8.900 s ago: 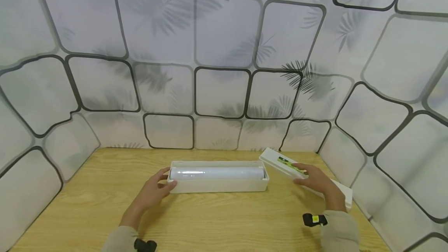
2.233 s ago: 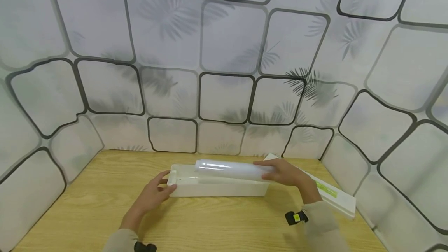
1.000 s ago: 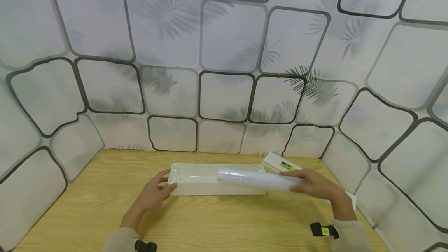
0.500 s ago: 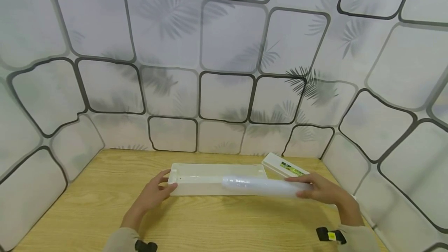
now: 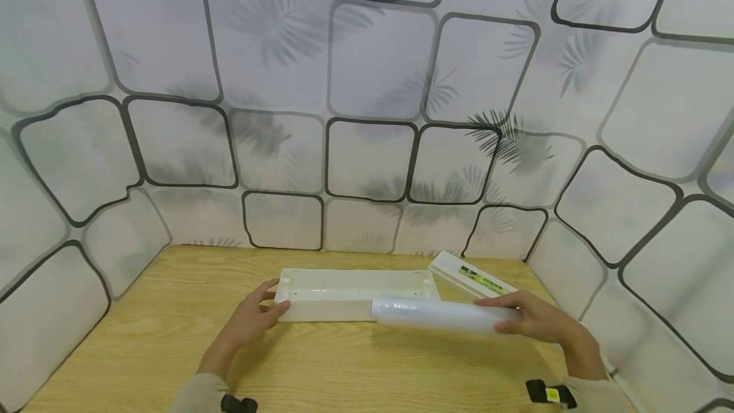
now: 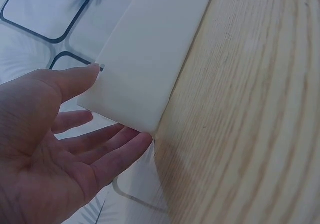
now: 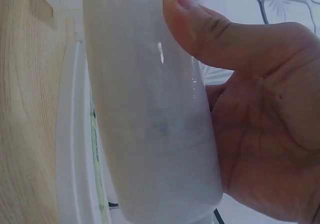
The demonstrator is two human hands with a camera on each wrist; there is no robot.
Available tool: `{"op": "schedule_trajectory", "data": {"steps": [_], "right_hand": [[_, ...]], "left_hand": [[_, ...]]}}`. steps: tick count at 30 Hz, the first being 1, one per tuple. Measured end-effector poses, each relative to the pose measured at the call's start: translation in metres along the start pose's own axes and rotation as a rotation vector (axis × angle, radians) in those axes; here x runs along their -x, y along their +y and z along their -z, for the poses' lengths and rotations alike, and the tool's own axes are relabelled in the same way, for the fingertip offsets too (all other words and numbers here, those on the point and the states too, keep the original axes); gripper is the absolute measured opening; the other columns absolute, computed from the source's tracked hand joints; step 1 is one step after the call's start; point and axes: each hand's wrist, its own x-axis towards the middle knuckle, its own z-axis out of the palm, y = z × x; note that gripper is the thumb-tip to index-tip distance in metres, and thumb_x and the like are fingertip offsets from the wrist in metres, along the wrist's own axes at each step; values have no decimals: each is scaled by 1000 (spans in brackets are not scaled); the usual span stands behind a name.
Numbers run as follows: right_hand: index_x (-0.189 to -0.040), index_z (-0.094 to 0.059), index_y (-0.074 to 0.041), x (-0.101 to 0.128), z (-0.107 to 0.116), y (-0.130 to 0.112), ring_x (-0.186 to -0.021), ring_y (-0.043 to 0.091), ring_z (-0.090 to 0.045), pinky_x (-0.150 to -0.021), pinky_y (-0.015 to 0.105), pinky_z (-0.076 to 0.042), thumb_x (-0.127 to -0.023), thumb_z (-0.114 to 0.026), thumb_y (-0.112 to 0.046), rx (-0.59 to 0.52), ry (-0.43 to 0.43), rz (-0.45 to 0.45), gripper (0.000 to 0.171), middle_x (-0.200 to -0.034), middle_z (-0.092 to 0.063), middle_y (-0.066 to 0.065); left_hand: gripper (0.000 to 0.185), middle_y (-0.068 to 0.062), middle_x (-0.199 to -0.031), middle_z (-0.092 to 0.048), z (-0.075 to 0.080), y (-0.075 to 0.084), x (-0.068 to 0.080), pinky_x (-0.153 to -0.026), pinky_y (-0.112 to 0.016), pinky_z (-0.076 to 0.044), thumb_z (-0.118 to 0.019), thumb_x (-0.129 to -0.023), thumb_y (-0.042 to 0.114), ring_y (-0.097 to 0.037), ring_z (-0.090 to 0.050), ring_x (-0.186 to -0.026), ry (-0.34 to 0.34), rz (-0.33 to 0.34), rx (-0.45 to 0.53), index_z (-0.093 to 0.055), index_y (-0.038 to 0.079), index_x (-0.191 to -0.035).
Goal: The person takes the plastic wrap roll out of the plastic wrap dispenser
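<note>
Roll of cling film (image 5: 441, 315) gripped at its right end by right hand (image 5: 541, 322), just in front of white box (image 5: 355, 294). Left hand (image 5: 249, 320) open, straight fingers touching box's left end. Lid (image 5: 473, 278) behind.

Lid (image 5: 471, 278) partly behind roll (image 5: 441, 314) & right hand (image 5: 545, 324); label text too small.
</note>
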Motion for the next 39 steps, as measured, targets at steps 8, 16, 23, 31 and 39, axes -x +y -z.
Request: {"op": "schedule_trajectory", "data": {"steps": [8,16,23,31,39], "right_hand": [[-137,-64,1,1,0,6,-122,-4,-59,-90,16,-54,-94,-72,-5,9,17,2,45,-133,-64,32],[-137,-63,4,7,1,14,-117,-3,-62,-84,17,-55,-94,-72,-3,-38,16,-13,44,-133,-61,36],[-135,-62,8,6,2,18,-106,1,-67,-82,18,-55,-93,-72,-1,-70,-4,26,44,-127,-69,29],[-135,-64,5,9,3,23,-97,2,-65,-79,19,-54,-93,-73,-4,-142,-24,-26,43,-129,-73,11],[-134,-65,3,15,2,34,-97,0,-64,-79,18,-53,-91,-74,0,-140,-26,-2,44,-130,-72,0]], "left_hand": [[69,-40,-146,-48,1,-2,-3,-85,-44,-65,-65,-103,27,-45,-68,-115,-4,-1,-4,-32,0,-158],[71,-40,-147,-47,1,0,-5,-84,-43,-65,-65,-103,29,-44,-68,-115,-15,-4,-8,-31,1,-159],[70,-40,-147,-48,2,0,-5,-84,-42,-65,-65,-103,28,-44,-68,-115,-3,10,-5,-32,2,-159],[70,-41,-147,-47,2,-1,-2,-86,-43,-65,-65,-103,26,-46,-68,-116,-5,-2,3,-32,0,-158],[70,-40,-146,-47,1,-3,-3,-85,-43,-65,-65,-103,26,-44,-68,-115,-10,-1,1,-31,0,-159]]}}
